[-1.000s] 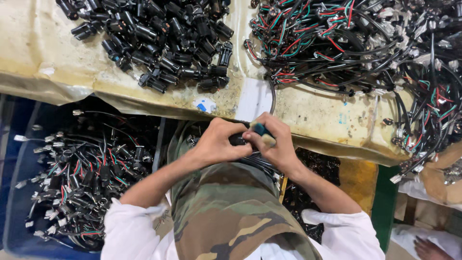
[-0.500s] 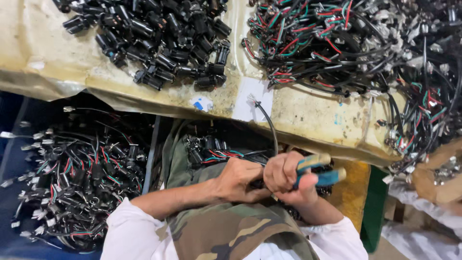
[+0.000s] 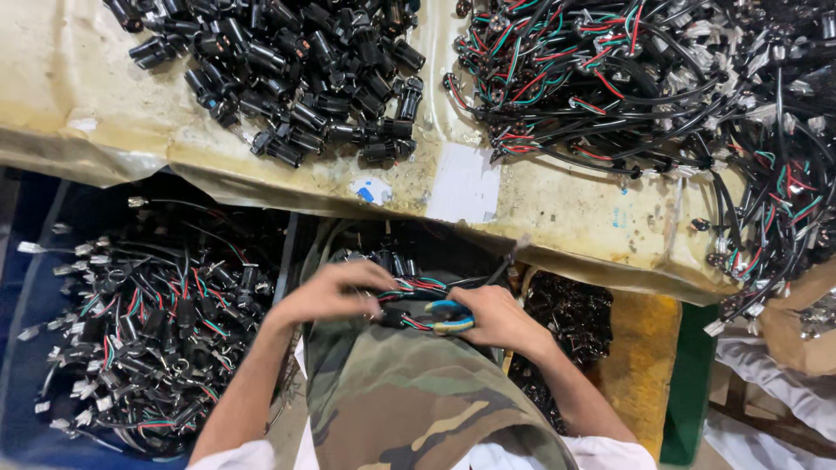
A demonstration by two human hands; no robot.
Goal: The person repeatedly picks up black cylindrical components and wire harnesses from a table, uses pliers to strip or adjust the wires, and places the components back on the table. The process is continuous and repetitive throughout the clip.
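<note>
1. Since half a second ago the hands have spread apart and dropped lower over the lap: the right hand (image 3: 501, 318), which was bunched against the left, now sits to the side with the blue-and-yellow cutters (image 3: 451, 316) gripped in it, and the left hand (image 3: 335, 292) has come forward.
2. The left hand's fingers pinch a short wire harness (image 3: 409, 287) (red, green and black leads with a black connector) just beside the cutter's nose, above the camouflage apron (image 3: 409, 400).
3. Going by how things lie, a full heap of wired pieces (image 3: 139, 331) fills the blue bin (image 3: 22, 322) at the left, so a good share looks handled; much appears left.
4. Farther off, on the stained yellowish table cover (image 3: 557, 218), lie a small round white-and-blue sticker (image 3: 372, 190) and a plain white rectangular paper patch (image 3: 464, 183).
5. Beyond those, a pile of loose black connectors (image 3: 287, 78) lies left, a tangle of wired harnesses (image 3: 627, 78) right.
</note>
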